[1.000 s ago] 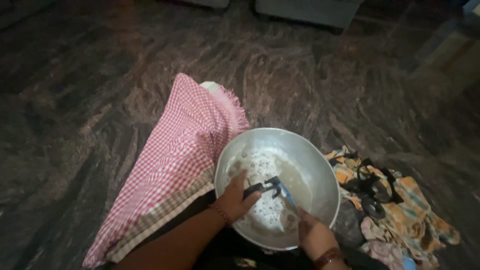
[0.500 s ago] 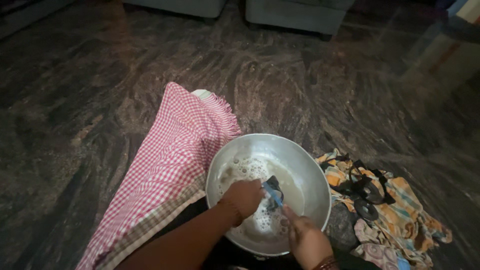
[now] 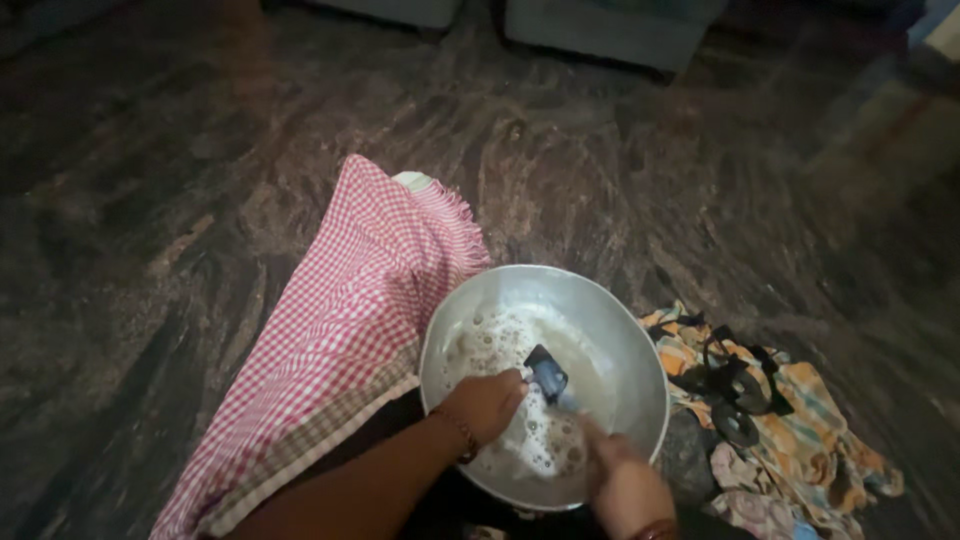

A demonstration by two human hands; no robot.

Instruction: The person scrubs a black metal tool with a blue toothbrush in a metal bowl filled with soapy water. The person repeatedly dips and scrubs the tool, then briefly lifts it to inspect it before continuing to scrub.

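Low in the frame, the left hand (image 3: 488, 402) pinches a small dark cloth (image 3: 547, 373) while the blurred right hand (image 3: 625, 480) seemingly closes on its lower end, both over foamy water in the steel basin (image 3: 640, 350), suggesting washing midway, unrinsed.

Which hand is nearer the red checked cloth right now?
Left. The left hand is inside the metal bowl on the side next to the red checked cloth. The right hand is at the bowl's near rim, farther from the cloth.
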